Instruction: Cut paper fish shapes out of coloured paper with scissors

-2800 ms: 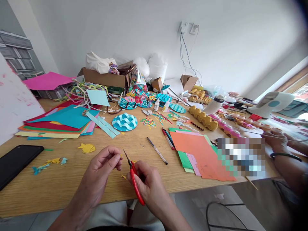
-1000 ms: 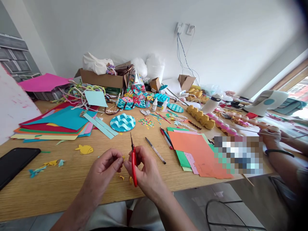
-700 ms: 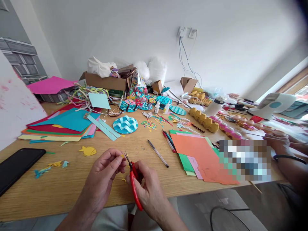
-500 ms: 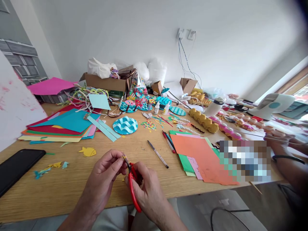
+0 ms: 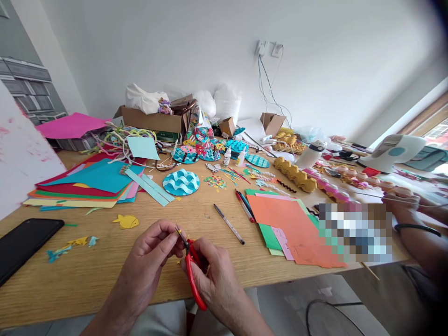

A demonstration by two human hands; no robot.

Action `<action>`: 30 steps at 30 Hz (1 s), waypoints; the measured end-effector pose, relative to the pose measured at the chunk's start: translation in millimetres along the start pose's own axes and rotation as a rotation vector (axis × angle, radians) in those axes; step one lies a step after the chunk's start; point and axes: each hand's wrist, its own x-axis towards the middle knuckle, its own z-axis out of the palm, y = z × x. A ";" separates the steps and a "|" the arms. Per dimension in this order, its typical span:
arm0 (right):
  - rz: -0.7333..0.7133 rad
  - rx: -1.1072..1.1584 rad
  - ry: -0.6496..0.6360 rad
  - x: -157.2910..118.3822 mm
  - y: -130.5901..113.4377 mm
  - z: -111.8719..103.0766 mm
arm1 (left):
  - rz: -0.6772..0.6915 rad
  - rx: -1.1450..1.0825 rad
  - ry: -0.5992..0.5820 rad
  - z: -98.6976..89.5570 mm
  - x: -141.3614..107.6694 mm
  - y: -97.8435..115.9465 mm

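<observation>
My right hand [image 5: 217, 275] is wrapped round the red-handled scissors [image 5: 195, 287], whose blades point up and to the left. The fingertips of my left hand [image 5: 150, 261] are pinched at the blade tips. Between them shows a tiny bit of yellow paper [image 5: 180, 230], mostly hidden by the fingers and blades. To the left of my left hand, a yellow paper fish [image 5: 126, 221] with drawn lines lies flat on the wooden table [image 5: 105, 261]. Further left are yellow and blue paper scraps [image 5: 77, 241].
A black phone [image 5: 30, 245] lies at the left edge, below a stack of coloured paper [image 5: 87, 177]. A pen [image 5: 229, 224] and orange paper [image 5: 294, 228] lie to the right. Behind is a blue wave-patterned disc [image 5: 181, 182]. Another person's arm [image 5: 413, 224] reaches in from the right.
The scissor blades have shifted slightly left at the fingertips, and the handles look a little closer together. The whole view has drifted slightly. Both hands keep their hold.
</observation>
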 end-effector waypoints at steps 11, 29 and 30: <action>0.019 0.025 -0.026 -2.9 -1.8 -0.8 | 0.019 0.030 -0.052 -4.3 -1.6 -0.2; 0.005 -0.082 -0.096 -10.4 1.5 -4.9 | -0.027 0.302 -0.291 -28.5 6.5 12.9; 0.005 -0.087 -0.104 -10.4 1.7 -5.2 | -0.032 0.312 -0.308 -29.8 7.2 14.0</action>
